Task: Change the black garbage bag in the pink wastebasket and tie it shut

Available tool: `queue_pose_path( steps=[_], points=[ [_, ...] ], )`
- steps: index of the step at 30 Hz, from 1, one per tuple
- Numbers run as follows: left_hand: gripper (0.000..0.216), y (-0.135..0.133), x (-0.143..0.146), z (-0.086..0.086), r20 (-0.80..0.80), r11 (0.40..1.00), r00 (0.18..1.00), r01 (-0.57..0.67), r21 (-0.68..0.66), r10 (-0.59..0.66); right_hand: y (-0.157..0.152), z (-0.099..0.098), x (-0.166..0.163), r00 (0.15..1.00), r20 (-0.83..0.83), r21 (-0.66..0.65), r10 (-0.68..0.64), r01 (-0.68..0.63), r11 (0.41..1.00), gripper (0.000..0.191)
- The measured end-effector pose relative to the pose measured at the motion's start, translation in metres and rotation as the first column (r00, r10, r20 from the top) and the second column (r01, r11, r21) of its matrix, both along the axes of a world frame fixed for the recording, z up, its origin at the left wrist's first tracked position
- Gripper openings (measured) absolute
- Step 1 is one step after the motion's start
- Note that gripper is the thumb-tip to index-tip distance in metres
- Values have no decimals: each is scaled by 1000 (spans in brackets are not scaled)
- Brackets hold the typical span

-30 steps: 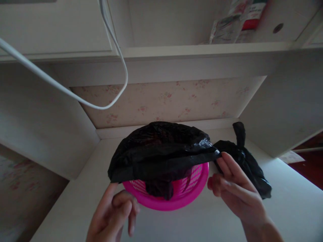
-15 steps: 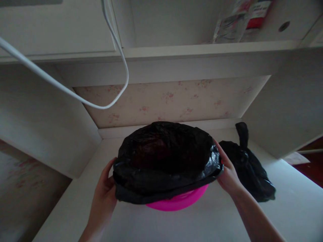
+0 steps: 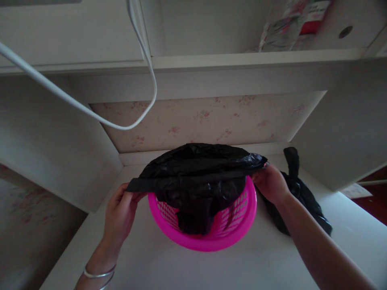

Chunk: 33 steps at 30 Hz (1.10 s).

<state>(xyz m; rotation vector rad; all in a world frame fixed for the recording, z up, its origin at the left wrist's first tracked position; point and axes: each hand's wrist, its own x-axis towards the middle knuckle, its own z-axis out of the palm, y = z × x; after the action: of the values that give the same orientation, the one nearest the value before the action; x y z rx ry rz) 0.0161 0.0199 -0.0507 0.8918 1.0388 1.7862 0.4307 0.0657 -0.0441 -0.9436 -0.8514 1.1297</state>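
A black plastic bag [image 3: 196,177] is stretched between my two hands, its near edge pulled nearly straight. Below it stands a bright pink basket [image 3: 208,243] with slotted walls, and part of the bag hangs down inside. My left hand [image 3: 121,209] pinches the bag's left corner between thumb and fingers. At the other end, my right hand [image 3: 270,183] is closed on the bag's right edge, with the fingertips partly hidden. The basket's far rim is covered by the bag.
Right of the basket, a knotted black bag [image 3: 302,197] lies on the white tabletop [image 3: 145,266]. A white cable [image 3: 121,127] loops down at upper left. Overhead, a white shelf [image 3: 242,60] holds clear plastic packages [image 3: 281,32]. Side panels flank the tabletop.
The bag's near edge has been lifted off the basket's near rim, showing the pink slotted inside. Both hands have risen, and the left has moved slightly outward.
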Motion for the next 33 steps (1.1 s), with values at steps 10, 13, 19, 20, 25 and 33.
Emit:
queue_pose_path(
  steps=[10,13,19,20,25,33],
  points=[
    [11,61,2,19,160,982,969,190,6,-189,34,32,-6,997,-58,-74,54,-58,996,20],
    [12,74,6,22,133,977,969,201,71,-209,42,35,-10,998,-43,-78,53,-56,995,21],
    [17,90,8,19,184,989,974,117,86,-132,53,54,-12,1000,-18,49,-16,17,999,14],
    [15,91,7,17,190,992,975,100,80,-114,56,56,-9,999,-13,65,-39,40,997,14],
    [9,94,1,7,177,996,980,90,20,-92,73,52,5,988,12,107,-157,155,982,8],
    [16,107,-7,20,152,996,984,89,24,-92,88,68,3,990,37,170,-133,125,978,8]
  ],
)
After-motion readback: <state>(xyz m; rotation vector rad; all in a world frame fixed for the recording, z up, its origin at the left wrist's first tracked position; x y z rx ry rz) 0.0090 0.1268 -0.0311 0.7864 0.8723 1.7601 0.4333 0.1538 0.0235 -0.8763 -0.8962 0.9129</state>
